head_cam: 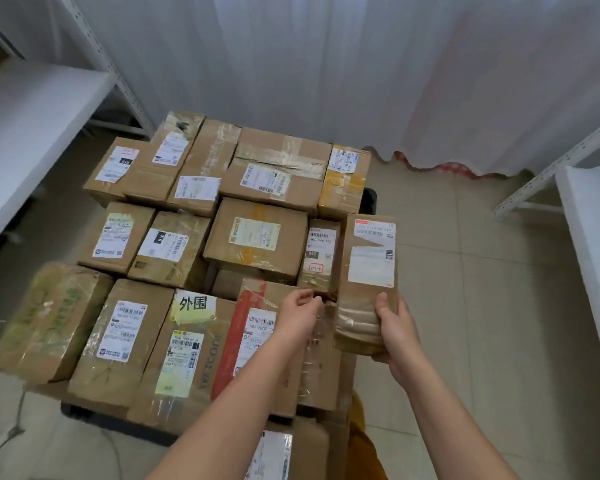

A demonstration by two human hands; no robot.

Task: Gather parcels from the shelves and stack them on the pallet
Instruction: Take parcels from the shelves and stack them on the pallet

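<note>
Several taped brown parcels with white labels are stacked tightly on a dark pallet (370, 199) on the floor. My right hand (395, 336) grips the near end of a long narrow brown parcel (368, 268) at the stack's right edge, thumb on top. My left hand (300, 317), fingers loosely curled, hovers over the red-striped parcel (253, 327) just left of it; I cannot tell whether it holds anything. A small labelled parcel (321, 258) stands right beside the held one.
White metal shelving stands at the left (32, 109) and at the right (589, 216), both boards bare. A white curtain (326, 64) hangs behind the pallet. Beige floor tiles (465, 271) lie open to the right. Another parcel (274, 452) sits near my legs.
</note>
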